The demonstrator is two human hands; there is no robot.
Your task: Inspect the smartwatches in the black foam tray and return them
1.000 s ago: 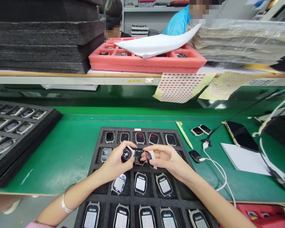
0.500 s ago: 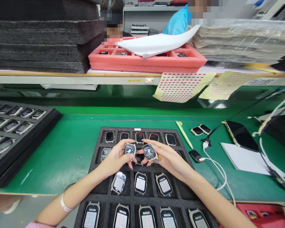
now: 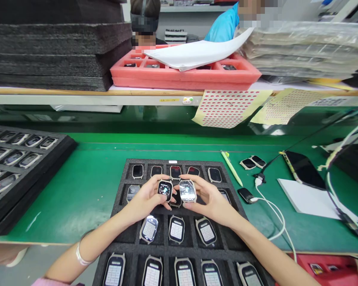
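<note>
My left hand (image 3: pixel 144 200) grips a strapless smartwatch body with a lit dial (image 3: pixel 165 190), screen turned up. My right hand (image 3: pixel 210 198) grips a second watch body (image 3: pixel 187 191) with a pale reflecting screen, right beside the first. Both hands hover over the second row of a black foam tray (image 3: pixel 123 186) that holds several watch bodies in pockets; those in the near rows show lit white grid screens (image 3: pixel 176 229).
A second black tray of watches (image 3: pixel 20 159) lies at the left on the green mat. A green pen (image 3: pixel 231 168), loose watch bodies (image 3: pixel 252 163), a white cable (image 3: pixel 274 214), a phone (image 3: pixel 302 171) and paper (image 3: pixel 307 202) lie to the right. A pink tray (image 3: pixel 185 77) sits on the shelf; two people work behind it.
Both hands turned their watches from tilted sideways to screen up and drew them side by side, rising slightly toward the far rows.
</note>
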